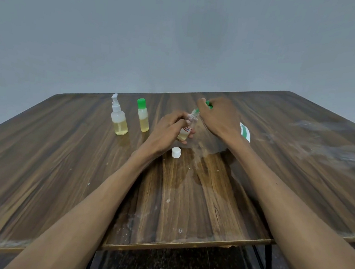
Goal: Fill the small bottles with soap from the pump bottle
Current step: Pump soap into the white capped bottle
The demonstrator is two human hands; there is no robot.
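A small clear bottle (187, 125) is held by the left hand (168, 129) above the wooden worktop (64, 157), near its middle. The fingers of this hand are curled round the lower body of the bottle, so the grip is closed on it. The bottle is tilted a little to the right, its neck is open, and a small amount of yellowish soap is seen at its bottom. A white label with red writing is seen on its side.

The right hand (218, 116) is placed just beside the bottle's neck, and a green cap (209, 105) is pinched in its fingers. The grip of this hand is closed on the cap, which is mostly hidden by the fingers. Whether the cap touches the neck cannot be told.

The pump bottle (119, 117) stands upright on the worktop, to the left of the hands, and it is about half filled with yellowish soap. Just beside it, on its right, a second small bottle (143, 115) with a green cap stands upright, and it is filled more than halfway.

A white cap (176, 152) lies on the worktop, below the left hand. A wet patch (201, 168) is seen on the wood near this cap. A white and green object (245, 132) is partly hidden behind the right wrist.
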